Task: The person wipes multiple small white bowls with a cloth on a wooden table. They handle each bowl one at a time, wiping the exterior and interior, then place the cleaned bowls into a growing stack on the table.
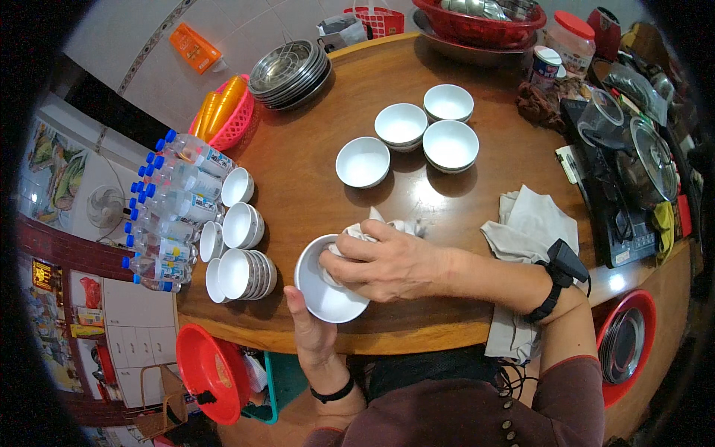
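Note:
A white bowl (343, 306) is tilted up above the front edge of the wooden table. My left hand (313, 329) grips it from below, thumb against its rim. With a white cloth (357, 230) bunched in its fingers, my right hand (380, 260) presses into the bowl's inside. Part of the cloth is hidden under that hand. Beyond my hands stand several white bowls (363, 162), some of them stacked. More stacked bowls (234, 274) sit at the left, beside plastic water bottles (192, 207).
A second cloth (533, 223) lies under my right forearm. An induction cooker (625, 240) and a lidded glass pot (651, 162) are at the right. Metal plates (285, 70) are stacked at the back near a pink basket (237, 120). A red basin (206, 374) stands below the table's front left.

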`<state>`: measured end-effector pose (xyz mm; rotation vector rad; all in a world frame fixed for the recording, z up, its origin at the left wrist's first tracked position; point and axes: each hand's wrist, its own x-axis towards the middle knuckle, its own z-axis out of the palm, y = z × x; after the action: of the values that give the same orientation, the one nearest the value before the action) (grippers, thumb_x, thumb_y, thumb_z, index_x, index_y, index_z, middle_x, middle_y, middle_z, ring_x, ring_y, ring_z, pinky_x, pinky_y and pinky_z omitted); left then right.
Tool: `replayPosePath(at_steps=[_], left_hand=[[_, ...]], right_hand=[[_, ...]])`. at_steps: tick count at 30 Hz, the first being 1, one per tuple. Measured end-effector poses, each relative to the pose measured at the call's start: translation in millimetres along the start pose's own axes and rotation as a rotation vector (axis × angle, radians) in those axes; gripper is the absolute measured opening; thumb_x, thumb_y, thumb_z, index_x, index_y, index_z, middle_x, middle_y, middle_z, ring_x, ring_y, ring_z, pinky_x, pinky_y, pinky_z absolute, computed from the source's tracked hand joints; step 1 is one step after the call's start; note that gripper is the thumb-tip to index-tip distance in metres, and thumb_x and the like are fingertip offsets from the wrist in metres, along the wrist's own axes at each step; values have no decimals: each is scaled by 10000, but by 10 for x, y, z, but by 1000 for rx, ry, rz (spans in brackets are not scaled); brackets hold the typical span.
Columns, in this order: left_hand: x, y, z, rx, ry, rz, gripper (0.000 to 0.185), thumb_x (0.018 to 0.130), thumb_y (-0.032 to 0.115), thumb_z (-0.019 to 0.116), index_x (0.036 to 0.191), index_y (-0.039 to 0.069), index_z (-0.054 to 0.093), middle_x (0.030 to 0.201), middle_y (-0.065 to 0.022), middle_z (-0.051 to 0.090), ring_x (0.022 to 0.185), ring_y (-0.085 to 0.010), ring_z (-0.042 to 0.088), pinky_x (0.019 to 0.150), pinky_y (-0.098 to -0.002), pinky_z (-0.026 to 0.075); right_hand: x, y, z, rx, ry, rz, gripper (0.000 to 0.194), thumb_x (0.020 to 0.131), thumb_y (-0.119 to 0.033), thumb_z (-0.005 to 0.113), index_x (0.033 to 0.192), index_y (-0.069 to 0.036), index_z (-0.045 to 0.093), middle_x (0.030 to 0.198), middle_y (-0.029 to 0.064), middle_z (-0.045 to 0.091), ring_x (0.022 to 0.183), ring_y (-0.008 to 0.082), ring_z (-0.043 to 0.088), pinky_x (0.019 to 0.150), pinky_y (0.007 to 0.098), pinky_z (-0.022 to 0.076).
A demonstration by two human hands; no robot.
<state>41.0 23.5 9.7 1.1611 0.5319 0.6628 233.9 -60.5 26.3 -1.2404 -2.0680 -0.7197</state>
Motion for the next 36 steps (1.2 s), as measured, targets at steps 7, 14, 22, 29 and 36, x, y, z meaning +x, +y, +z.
replayPosePath(at_steps=[7, 14, 22, 29, 36], left_hand=[[-24, 44, 38, -65, -91, -102, 990, 874, 759, 540, 1487, -5, 397, 1461, -173, 493, 1348, -280, 495, 1122, -427, 403], [77, -24, 195, 121, 39, 307, 987, 747, 472, 876, 1445, 32, 334, 1349, -108, 484, 1264, -243, 499, 1091, -380, 423], [161, -139, 179, 486, -51, 533, 1196, 544, 184, 998, 1514, 97, 305, 1557, -209, 349, 1381, -318, 430, 1125, -436, 395], [175, -125, 141, 840, 45, 623, 1202, 529, 150, 984, 1519, 84, 305, 1485, -207, 395, 1319, -340, 472, 1113, -432, 390], [222, -11, 33, 277, 382, 429, 1038, 696, 141, 886, 1534, 101, 275, 1410, -115, 437, 1255, -270, 499, 1035, -397, 464]], right_hand=[[-18, 17, -2, -118, 88, -55, 292, 797, -257, 622, 971, -43, 716, 1195, 80, 546, 1040, 210, 548, 743, 348, 444], [-17, -110, 59, 228, -59, 310, 271, 827, -200, 638, 1061, -71, 680, 1118, 94, 573, 988, 247, 571, 747, 375, 462], [-20, 165, -91, 1580, -281, 758, 301, 916, -40, 483, 1164, 24, 642, 1039, 57, 689, 913, 127, 634, 827, 290, 523], [59, 274, -183, 1811, 127, 1210, 369, 967, -177, 452, 1244, -4, 624, 1016, 24, 640, 909, 85, 616, 838, 256, 523], [-43, 443, -206, 1424, -316, 885, 605, 986, -483, 546, 1448, -94, 523, 1463, 194, 521, 1366, 309, 491, 1129, 437, 425]])
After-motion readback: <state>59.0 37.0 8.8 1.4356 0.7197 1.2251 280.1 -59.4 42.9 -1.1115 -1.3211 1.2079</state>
